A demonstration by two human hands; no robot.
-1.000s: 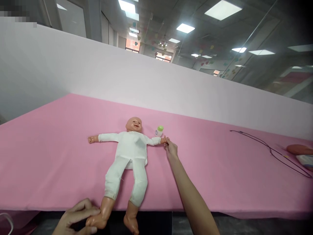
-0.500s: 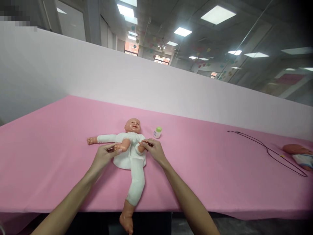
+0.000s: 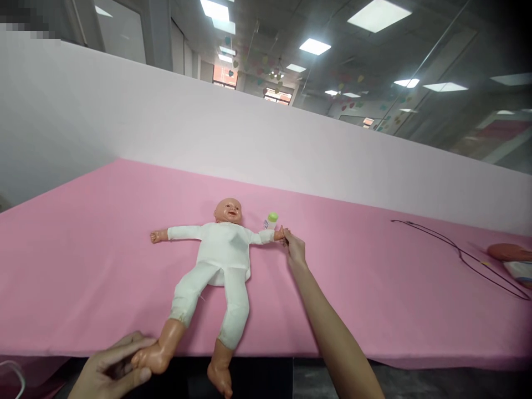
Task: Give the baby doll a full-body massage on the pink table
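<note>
A baby doll [image 3: 224, 244] with a white cloth body lies on its back, its head toward the far side and both legs toward me. At the lower left, my left hand [image 3: 118, 363] is closed around the doll's foot [image 3: 153, 354], thumb below and fingers above. The other foot hangs past the table's front edge. My right hand [image 3: 294, 246] pinches the doll's small hand [image 3: 280, 234], with that arm stretched out to the right. Just behind the doll's hand stands a small clear bottle [image 3: 270, 221] with a green cap.
A pink cloth [image 3: 353, 277] covers the table, bounded at the back by a white partition [image 3: 249, 138]. To the right lie a thin black cable [image 3: 457, 249] and another doll [image 3: 509, 255], partly out of view. A white cord [image 3: 16, 374] shows at the lower left.
The doll's leg and arm were folded over its body; now they are extended. My left hand moved down and left with the foot, my right hand moved right with the doll's hand.
</note>
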